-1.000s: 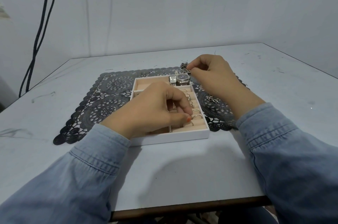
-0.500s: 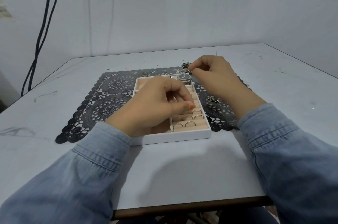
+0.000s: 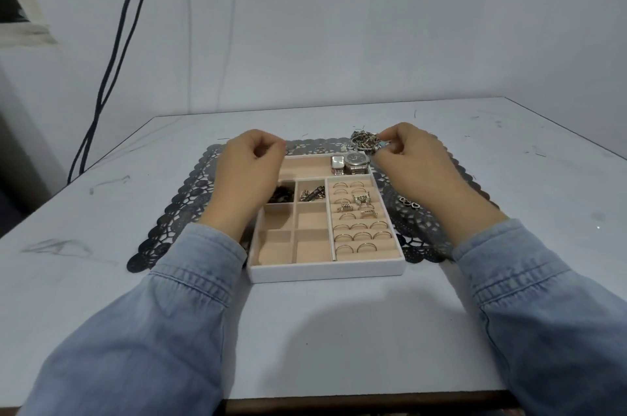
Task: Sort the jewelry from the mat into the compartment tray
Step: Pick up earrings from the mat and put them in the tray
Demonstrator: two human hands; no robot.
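a: start from the left. what was at the edge?
b: two dark cables (image 3: 115, 52) ran down the wall (image 3: 339, 25), past the table's left side. the table (image 3: 101, 246) was white and scuffed with grey marks. open top lay between its left edge and the black lace mat (image 3: 190, 198).

a: left hand?
b: the left hand (image 3: 249, 171) was held over the tray's far left corner. fingers curled in to the thumb, nothing seen in them. its denim sleeve (image 3: 196, 266) crossed the mat's near left part.

a: and the tray?
b: the white compartment tray (image 3: 325, 271), beige-lined, sat on the mat at mid-table. its near rim overhung the mat's scalloped border onto the table. on the left were dark beads (image 3: 281, 193) in one cell and chain pieces (image 3: 312, 193) in the next. the nearer cells showed only lining. two watches (image 3: 356, 161) lay side by side at the right end of the far cell. rings (image 3: 368, 213) stood in slotted rows down the right block.

a: right hand?
b: the right hand (image 3: 414, 161) was just past the tray's far right corner. thumb and fingers pinched a tangle of jewelry (image 3: 364, 140) over the mat's far border. could not tell whether the tangle touched the mat.

a: further right?
b: heart pieces (image 3: 409, 202) lay on the mat near the tray's right wall, apart from it and beside the right wrist. beyond the mat, open table ran to the right edge. the wall behind was plain and pale. the table's near edge showed brown.
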